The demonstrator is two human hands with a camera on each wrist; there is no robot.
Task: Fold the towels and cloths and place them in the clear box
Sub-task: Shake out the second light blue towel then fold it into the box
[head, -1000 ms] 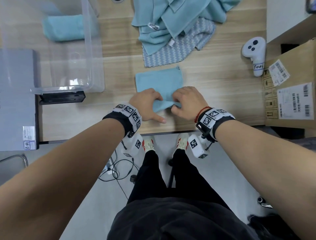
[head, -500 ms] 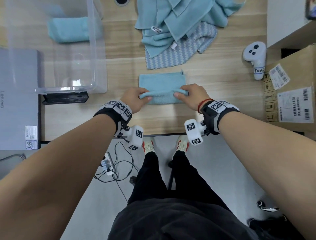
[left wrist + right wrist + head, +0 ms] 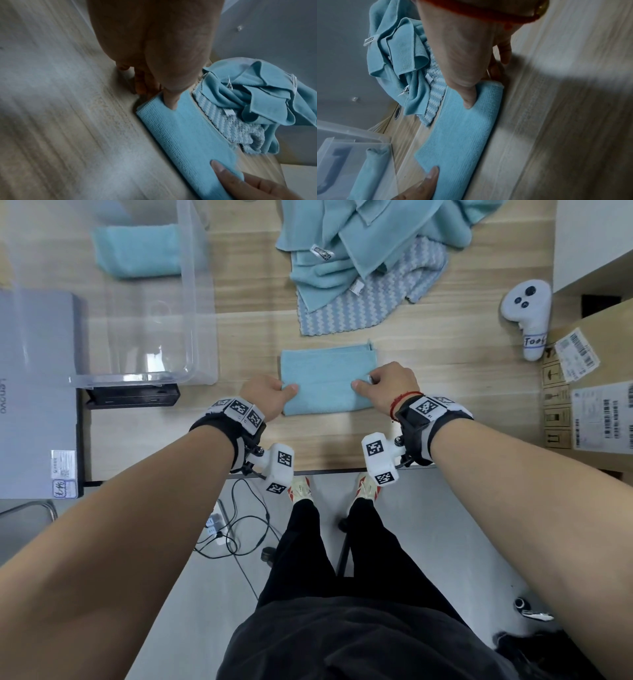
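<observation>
A light blue cloth (image 3: 325, 381) lies folded flat on the wooden table (image 3: 445, 392) in front of me. My left hand (image 3: 287, 390) pinches its left side edge, thumb on top (image 3: 171, 100) and fingers curled beside the edge. My right hand (image 3: 363, 381) pinches the right side edge the same way, thumb (image 3: 469, 100) pressing on the cloth (image 3: 462, 135). The clear box (image 3: 144, 378) stands at the left with one folded teal towel (image 3: 137, 251) inside. A heap of unfolded teal towels (image 3: 370, 244) lies on a striped cloth (image 3: 359, 309) behind.
A closed grey laptop (image 3: 34, 392) lies left of the box, with a black device (image 3: 133, 397) at the box's near wall. A white controller (image 3: 527, 313) and a cardboard carton (image 3: 589, 392) sit at the right. The table edge runs just below my wrists.
My hands moved apart from the middle of the cloth's near edge to its two sides. They lifted that edge and rolled it forward. The cloth now lies flat, folded.
</observation>
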